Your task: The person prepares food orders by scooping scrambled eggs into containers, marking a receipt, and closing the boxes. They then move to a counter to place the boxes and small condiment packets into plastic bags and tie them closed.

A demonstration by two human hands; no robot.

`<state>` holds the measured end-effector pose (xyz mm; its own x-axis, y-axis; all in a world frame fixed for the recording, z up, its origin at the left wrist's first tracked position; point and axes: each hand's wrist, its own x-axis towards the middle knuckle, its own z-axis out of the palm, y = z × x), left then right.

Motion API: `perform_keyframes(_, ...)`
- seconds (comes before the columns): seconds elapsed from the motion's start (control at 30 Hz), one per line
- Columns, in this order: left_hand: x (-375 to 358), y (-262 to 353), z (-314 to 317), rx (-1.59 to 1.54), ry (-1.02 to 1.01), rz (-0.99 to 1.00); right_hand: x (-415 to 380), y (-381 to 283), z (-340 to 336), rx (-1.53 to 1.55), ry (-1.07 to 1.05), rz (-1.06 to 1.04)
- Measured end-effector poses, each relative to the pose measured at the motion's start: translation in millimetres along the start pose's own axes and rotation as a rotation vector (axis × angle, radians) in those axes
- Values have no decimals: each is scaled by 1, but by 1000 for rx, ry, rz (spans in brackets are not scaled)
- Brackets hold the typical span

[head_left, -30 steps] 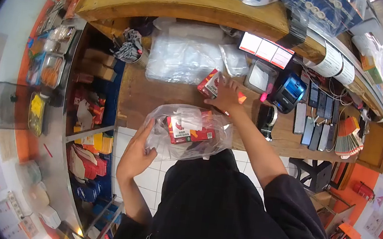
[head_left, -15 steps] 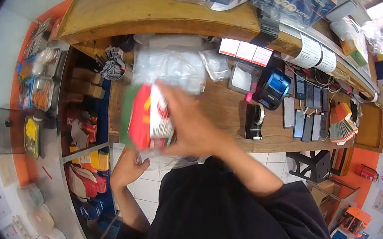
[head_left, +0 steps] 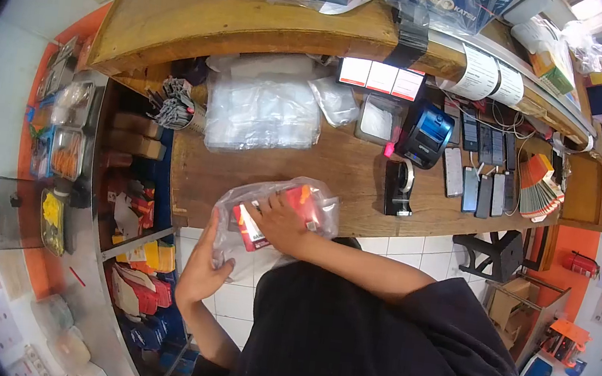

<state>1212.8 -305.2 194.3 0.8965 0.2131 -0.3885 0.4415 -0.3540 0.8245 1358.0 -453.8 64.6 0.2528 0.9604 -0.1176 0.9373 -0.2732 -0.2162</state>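
Observation:
A red box (head_left: 304, 202) with white and yellow print lies in the mouth of a clear plastic bag (head_left: 328, 191) at the front edge of the table. My right hand (head_left: 281, 225) is wrapped over the box from above, its fingers spread across it and hiding its middle. At the bag's left side, my left hand (head_left: 202, 273) holds the plastic, thumb on the near side and fingers stretched up along the edge. The bag's lower part hangs in front of my body and is partly covered by my hands.
Behind lie a stack of clear bags (head_left: 261, 115), a tape dispenser (head_left: 398, 189), a blue-black printer (head_left: 427, 136) and several phones (head_left: 470, 188). A shelf (head_left: 275, 34) overhangs the table's back. A steel counter (head_left: 92, 267) stands left, a black stool (head_left: 494, 255) right.
The box has moved down and right, from in front of the bag stack into the bag mouth, with my right hand still on it. The bag now shows spread around it.

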Motion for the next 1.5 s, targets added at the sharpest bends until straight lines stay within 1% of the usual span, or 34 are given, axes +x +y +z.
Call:
perform_keyframes(0.07,-4,5,-10,125,12,-5,6,1,9,7,-17,-23)
perform_keyframes(0.1,-3,4,-12,131,39,-13,10,2,9,10,-23,-34)
perform_keyframes(0.13,-3,3,-12,134,65,-24,9,5,10,-87,-124,-78)
perform_keyframes(0.17,-3,1,-12,133,86,-37,5,11,-3,-89,-161,-43)
perform_keyframes(0.23,-1,2,-15,164,112,-143,-12,28,-41,-77,-250,32)
perform_keyframes(0.3,3,6,-16,259,114,-157,-31,55,-73,-176,-531,72)
perform_keyframes(0.37,12,21,-17,419,107,-55,-50,73,-145,-176,-583,-119)
perform_keyframes(0.4,14,46,-15,399,130,-126,-59,74,-169,-150,-556,-157)
perform_keyframes(0.43,12,49,-17,425,143,-89,-66,75,-186,-126,-526,-195)
perform_keyframes(0.5,13,54,-21,477,171,-6,-81,72,-211,-96,-408,-334)
perform_keyframes(0.53,16,63,-22,387,151,-37,-87,71,-218,-84,-345,-400)
perform_keyframes(0.57,20,72,-24,297,133,-69,-92,70,-221,-87,-247,-392)
perform_keyframes(0.63,34,84,-26,105,71,-60,-99,73,-224,-100,-54,-377)
perform_keyframes(0.73,50,78,-20,-37,96,3,-111,85,-218,51,33,-277)
perform_keyframes(0.83,58,68,-22,-220,21,20,-132,95,-202,123,171,-95)
perform_keyframes(0.93,61,71,-51,-201,-167,40,-150,89,-185,293,208,44)
perform_keyframes(0.97,67,71,-61,-106,-150,-30,-153,85,-182,433,268,108)
perform_keyframes(1.03,100,70,-78,78,-114,-142,-155,80,-178,688,393,239)
perform_keyframes(1.1,159,35,-75,221,13,21,-159,76,-176,741,516,333)
perform_keyframes(1.13,194,22,-66,270,19,81,-161,76,-173,768,574,372)
perform_keyframes(1.17,230,13,-57,321,23,139,-164,77,-169,757,569,408)
perform_keyframes(1.23,297,16,-15,290,-12,348,-176,78,-159,734,576,506)
perform_keyframes(1.27,327,19,2,399,-93,500,-184,76,-153,712,558,560)
perform_keyframes(1.33,386,1,50,564,-68,783,-198,68,-143,667,522,674)
perform_keyframes(1.4,435,-22,90,838,81,1108,-212,53,-139,678,483,767)
perform_keyframes(1.5,460,-23,96,1048,-134,901,-224,33,-137,664,468,886)
